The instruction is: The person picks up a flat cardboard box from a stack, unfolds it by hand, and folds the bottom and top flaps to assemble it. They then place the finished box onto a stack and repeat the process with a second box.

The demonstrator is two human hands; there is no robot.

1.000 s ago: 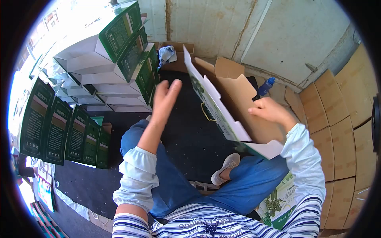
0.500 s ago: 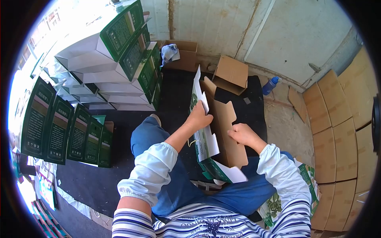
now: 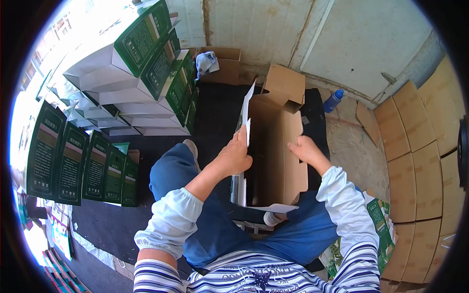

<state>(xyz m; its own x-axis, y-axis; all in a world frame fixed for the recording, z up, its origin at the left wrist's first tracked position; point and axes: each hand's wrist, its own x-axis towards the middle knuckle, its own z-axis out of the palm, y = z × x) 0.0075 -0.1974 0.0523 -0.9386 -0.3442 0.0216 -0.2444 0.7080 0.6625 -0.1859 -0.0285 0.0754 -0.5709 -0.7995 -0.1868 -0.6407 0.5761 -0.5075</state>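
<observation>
Between my knees stands a cardboard box (image 3: 295,171), its top spread apart and its brown inside facing up. White flaps show along its left and near edges. My left hand (image 3: 235,155) is closed on the left wall near the white flap. On the opposite side, my right hand (image 3: 307,150) pinches the edge of the brown flap, thumb and fingers curled. The bottom of the box lies in shadow.
Green and white boxes (image 3: 141,46) are stacked at the far left, with a row of upright green boxes (image 3: 44,151) nearer. Brown cartons (image 3: 398,127) line the right. A small brown box (image 3: 283,83) and blue bottle (image 3: 333,101) stand ahead; green printed cardboard (image 3: 378,219) lies by my right leg.
The box has opened wider and squarer, its right wall moving away from the left one. My left hand has shifted slightly down and left, my right hand slightly up and right.
</observation>
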